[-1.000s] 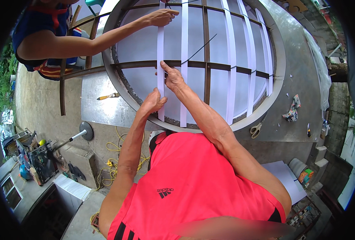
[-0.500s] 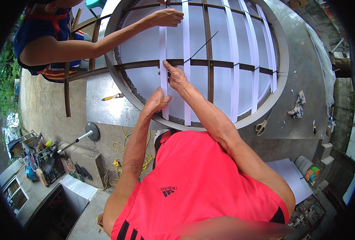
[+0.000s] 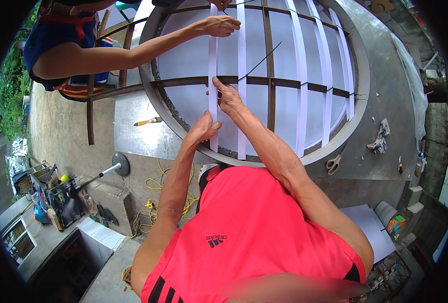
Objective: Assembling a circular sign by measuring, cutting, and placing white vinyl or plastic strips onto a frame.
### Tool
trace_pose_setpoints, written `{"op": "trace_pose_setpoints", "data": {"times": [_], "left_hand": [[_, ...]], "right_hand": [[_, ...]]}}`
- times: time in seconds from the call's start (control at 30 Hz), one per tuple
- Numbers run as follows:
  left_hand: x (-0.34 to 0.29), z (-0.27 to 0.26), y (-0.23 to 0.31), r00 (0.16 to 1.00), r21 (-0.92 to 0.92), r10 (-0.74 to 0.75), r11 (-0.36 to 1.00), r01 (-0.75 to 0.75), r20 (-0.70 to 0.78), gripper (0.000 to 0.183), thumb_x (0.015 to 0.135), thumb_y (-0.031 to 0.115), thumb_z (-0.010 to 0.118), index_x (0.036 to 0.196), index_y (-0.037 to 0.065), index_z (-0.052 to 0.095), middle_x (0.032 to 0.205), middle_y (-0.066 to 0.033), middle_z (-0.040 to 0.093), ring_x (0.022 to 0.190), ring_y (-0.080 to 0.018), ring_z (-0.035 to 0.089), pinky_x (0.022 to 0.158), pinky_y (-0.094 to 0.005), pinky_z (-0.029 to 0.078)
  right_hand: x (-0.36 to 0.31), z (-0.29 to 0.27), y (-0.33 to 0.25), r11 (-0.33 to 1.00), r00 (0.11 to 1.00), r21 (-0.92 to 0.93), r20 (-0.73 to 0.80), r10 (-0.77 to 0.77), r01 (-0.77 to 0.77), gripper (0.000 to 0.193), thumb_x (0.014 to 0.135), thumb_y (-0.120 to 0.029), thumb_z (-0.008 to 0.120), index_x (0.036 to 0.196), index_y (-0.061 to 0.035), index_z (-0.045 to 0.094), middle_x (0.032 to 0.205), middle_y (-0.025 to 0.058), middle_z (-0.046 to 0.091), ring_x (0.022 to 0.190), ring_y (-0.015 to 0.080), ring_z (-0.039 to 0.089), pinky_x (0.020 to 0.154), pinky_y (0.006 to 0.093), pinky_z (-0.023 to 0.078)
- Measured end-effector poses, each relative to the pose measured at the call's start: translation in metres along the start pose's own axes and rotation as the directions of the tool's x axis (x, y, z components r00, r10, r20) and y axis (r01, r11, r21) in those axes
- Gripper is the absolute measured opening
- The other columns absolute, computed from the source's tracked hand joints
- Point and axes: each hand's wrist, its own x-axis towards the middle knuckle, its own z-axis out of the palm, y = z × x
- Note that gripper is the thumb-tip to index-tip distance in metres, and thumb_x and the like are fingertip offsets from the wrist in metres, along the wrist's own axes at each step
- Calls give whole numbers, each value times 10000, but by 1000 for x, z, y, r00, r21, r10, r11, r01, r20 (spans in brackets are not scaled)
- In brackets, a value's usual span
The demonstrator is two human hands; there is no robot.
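Observation:
A round grey frame (image 3: 359, 96) with dark metal crossbars (image 3: 183, 82) lies in front of me, white strips (image 3: 301, 106) running across it. My left hand (image 3: 203, 127) is closed on the near part of the leftmost white strip (image 3: 213, 59). Just above it, my right hand (image 3: 229, 96) pinches the same strip where it meets a crossbar, thumb on top and fingertips partly hidden. Right of that hand, a long black cable tie (image 3: 261, 60) sticks up from the second strip. At the far side, a co-worker's hand (image 3: 224, 26) is at the two leftmost strips.
A sheet-metal tabletop (image 3: 133, 134) holds a paintbrush (image 3: 148, 121) on the left, scissors (image 3: 333, 164) and a crumpled patterned cloth (image 3: 379, 136) on the right. A yellow cord (image 3: 155, 184) lies coiled on the floor. Brown metal bars (image 3: 91, 121) jut out at the left.
The whole view has shifted slightly, so the frame sits a little further right. Both my hands keep their hold on the leftmost strip, and the co-worker's arm stays reached across.

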Motion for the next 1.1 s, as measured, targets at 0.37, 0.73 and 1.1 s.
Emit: {"op": "trace_pose_setpoints", "data": {"times": [0.37, 0.73, 1.1], "left_hand": [[0, 0, 1, 1000, -31, -25, 999, 26, 9, 536, 882, 321, 638, 1149, -123, 500, 1027, -327, 640, 1002, -443, 649, 862, -454, 511], [0, 1, 0, 1000, -49, -31, 998, 32, 3, 530, 877, 318, 635, 1127, -130, 499, 998, -336, 641, 979, -455, 652, 856, -461, 512], [-1, 1, 1, 1000, -48, -28, 998, 28, -2, 535, 865, 310, 637, 1140, -126, 496, 1017, -345, 632, 994, -474, 638, 865, -471, 509]], "right_hand": [[-2, 2, -1, 1000, 999, 12, 38, -29, 28, 582, 753, -373, 883, 1143, -20, 635, 1016, 95, 661, 904, 268, 618, 809, 416, 537], [-1, 2, 2, 998, 998, -13, 28, -56, 56, 474, 814, -394, 829, 1099, -50, 669, 985, 91, 707, 812, 232, 643, 756, 376, 527], [-4, 5, 0, 998, 998, -32, -9, -56, 56, 488, 844, -409, 800, 1126, -40, 649, 1008, 109, 704, 815, 236, 649, 739, 365, 526]]}}
